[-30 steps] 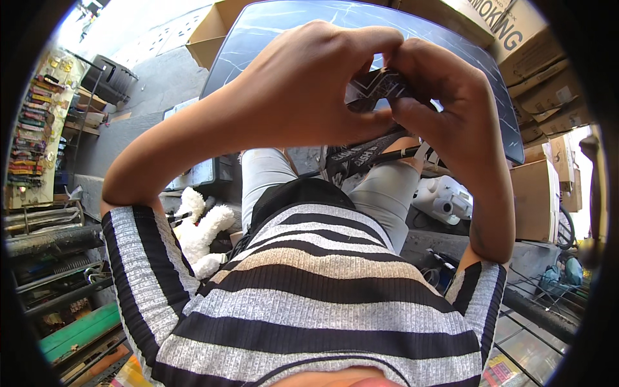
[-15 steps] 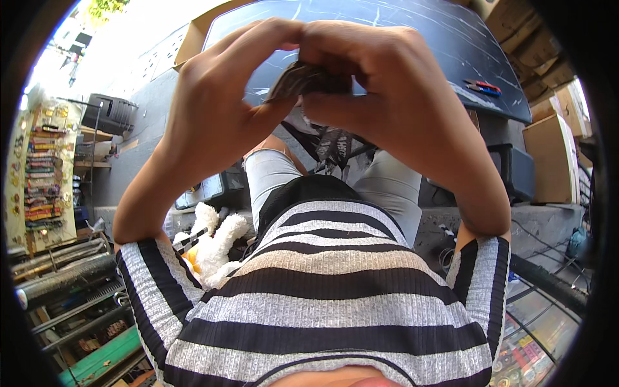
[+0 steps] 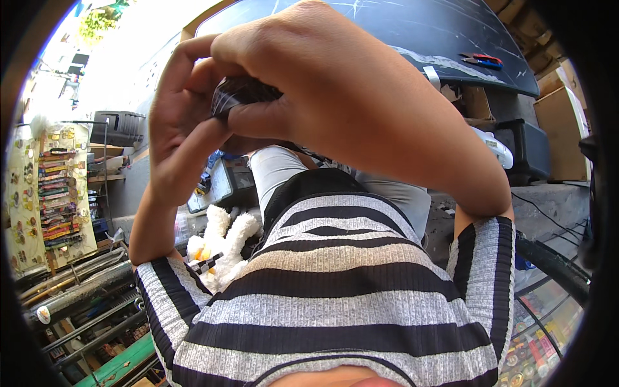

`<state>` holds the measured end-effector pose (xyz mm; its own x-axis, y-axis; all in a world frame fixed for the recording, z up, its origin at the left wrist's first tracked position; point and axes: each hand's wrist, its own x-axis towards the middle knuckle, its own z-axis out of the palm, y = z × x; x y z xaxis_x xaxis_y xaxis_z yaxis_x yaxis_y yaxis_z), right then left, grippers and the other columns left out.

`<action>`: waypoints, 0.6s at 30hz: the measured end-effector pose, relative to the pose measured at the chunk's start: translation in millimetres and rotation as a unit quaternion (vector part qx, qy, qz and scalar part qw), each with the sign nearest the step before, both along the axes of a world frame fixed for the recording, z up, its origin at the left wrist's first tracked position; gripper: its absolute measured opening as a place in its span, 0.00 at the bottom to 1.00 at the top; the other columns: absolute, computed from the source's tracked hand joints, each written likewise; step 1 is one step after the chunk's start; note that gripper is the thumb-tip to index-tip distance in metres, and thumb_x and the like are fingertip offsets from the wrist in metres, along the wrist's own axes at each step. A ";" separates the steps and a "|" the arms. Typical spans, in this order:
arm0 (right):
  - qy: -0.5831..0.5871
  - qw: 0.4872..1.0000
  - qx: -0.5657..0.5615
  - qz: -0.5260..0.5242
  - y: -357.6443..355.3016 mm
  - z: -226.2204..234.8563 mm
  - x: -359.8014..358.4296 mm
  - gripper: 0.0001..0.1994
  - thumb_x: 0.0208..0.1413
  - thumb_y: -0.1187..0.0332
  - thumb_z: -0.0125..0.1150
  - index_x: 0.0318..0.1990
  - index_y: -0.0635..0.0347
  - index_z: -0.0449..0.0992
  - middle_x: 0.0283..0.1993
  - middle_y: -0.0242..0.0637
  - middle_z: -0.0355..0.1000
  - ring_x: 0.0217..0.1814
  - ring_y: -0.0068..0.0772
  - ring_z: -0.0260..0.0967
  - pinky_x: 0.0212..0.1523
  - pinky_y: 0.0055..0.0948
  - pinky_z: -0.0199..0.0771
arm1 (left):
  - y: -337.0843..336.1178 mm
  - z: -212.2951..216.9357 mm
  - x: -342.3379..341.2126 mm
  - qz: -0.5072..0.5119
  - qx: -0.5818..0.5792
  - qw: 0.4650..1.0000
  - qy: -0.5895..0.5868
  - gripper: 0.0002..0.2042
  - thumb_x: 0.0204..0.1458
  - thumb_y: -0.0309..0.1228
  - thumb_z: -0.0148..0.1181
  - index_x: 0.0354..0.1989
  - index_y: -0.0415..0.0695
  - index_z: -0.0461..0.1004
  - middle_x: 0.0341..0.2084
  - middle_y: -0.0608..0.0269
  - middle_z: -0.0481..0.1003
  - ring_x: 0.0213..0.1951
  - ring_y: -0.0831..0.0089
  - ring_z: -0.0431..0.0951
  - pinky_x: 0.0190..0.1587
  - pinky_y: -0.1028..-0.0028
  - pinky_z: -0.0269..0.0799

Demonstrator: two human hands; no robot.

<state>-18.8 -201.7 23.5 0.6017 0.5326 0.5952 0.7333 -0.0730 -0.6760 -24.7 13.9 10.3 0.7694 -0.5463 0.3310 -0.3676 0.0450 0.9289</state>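
A dark, shiny, crinkled piece (image 3: 240, 97), like plastic film, is pinched between my two hands above my lap. My left hand (image 3: 173, 122) grips its left side, thumb pointing up toward the other thumb. From the right, my right hand (image 3: 303, 71) reaches across, its thumb pressed on the piece's lower edge and its fingers curled over the top. Those fingers hide much of the piece, so its exact kind cannot be made out.
Ahead stands a black marble-patterned table (image 3: 400, 39) with red-and-blue-handled pliers (image 3: 482, 61) on it. A black box (image 3: 529, 151) and a cardboard box (image 3: 564, 142) are at the right. White plush (image 3: 225, 242) lies by my left thigh; a goods display (image 3: 61, 193) stands far left.
Both hands have shifted left with the dark piece, the right one reaching further across. The printed dark material between my knees is now mostly hidden behind my right forearm.
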 end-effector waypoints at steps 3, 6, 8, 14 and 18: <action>-0.002 1.000 0.014 0.017 -4.2 5.4 -0.7 0.09 0.46 0.75 0.61 0.35 0.59 0.84 0.31 0.41 0.79 0.30 0.37 0.77 0.34 0.31 0.77 | 2.3 7.6 2.2 0.007 0.088 0.991 -0.101 0.34 0.51 0.23 0.63 0.65 0.33 0.53 0.53 0.50 0.72 0.55 0.72 0.73 0.54 0.74 0.71; 0.003 0.999 0.024 0.038 -11.9 9.5 -1.9 0.09 0.47 0.74 0.60 0.34 0.57 0.85 0.32 0.40 0.80 0.30 0.39 0.78 0.34 0.33 0.78 | 5.5 13.8 1.0 0.048 0.168 0.968 -0.180 0.33 0.51 0.22 0.66 0.63 0.34 0.56 0.51 0.53 0.73 0.49 0.74 0.76 0.47 0.78 0.74; -0.003 0.997 0.038 0.063 -12.8 7.8 -2.2 0.09 0.48 0.74 0.59 0.34 0.56 0.85 0.32 0.39 0.80 0.31 0.37 0.77 0.34 0.32 0.77 | 8.2 16.9 0.3 0.085 0.192 0.949 -0.236 0.31 0.53 0.25 0.66 0.62 0.34 0.58 0.49 0.55 0.74 0.48 0.75 0.76 0.46 0.78 0.73; -0.067 0.978 0.155 0.121 23.4 -15.7 14.4 0.08 0.50 0.72 0.60 0.35 0.55 0.84 0.34 0.35 0.80 0.34 0.35 0.77 0.37 0.31 0.77 | 21.4 25.3 -7.2 0.207 0.224 0.906 -0.293 0.30 0.57 0.38 0.65 0.62 0.34 0.60 0.50 0.55 0.73 0.50 0.74 0.74 0.53 0.74 0.70; -0.094 0.957 0.240 0.134 45.9 -22.9 26.8 0.08 0.51 0.71 0.63 0.38 0.56 0.83 0.38 0.35 0.79 0.37 0.36 0.77 0.40 0.31 0.77 | 34.5 30.9 -0.6 0.175 0.223 0.911 -0.301 0.30 0.59 0.40 0.61 0.63 0.33 0.60 0.50 0.55 0.73 0.51 0.75 0.74 0.53 0.75 0.69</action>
